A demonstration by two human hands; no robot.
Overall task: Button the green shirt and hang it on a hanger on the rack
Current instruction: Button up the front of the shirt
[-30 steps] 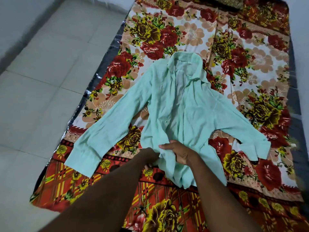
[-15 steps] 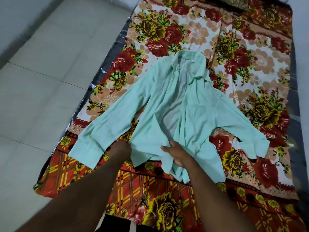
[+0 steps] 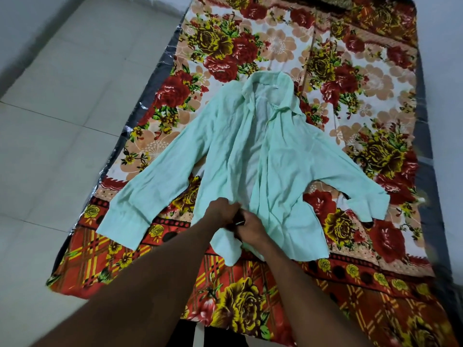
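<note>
- Head view: the green shirt (image 3: pixel 275 159) lies unbuttoned mid-way along the floral sheet (image 3: pixel 250 46), sleeves spread, collar toward the sheet's far end.
- The left hand (image 3: pixel 221 212) and right hand (image 3: pixel 251 231) meet at its lower front, toward the sheet's near end, each with fingers curled into the cloth.
- Tiled floor (image 3: pixel 62 121) lies left of the sheet.
</note>
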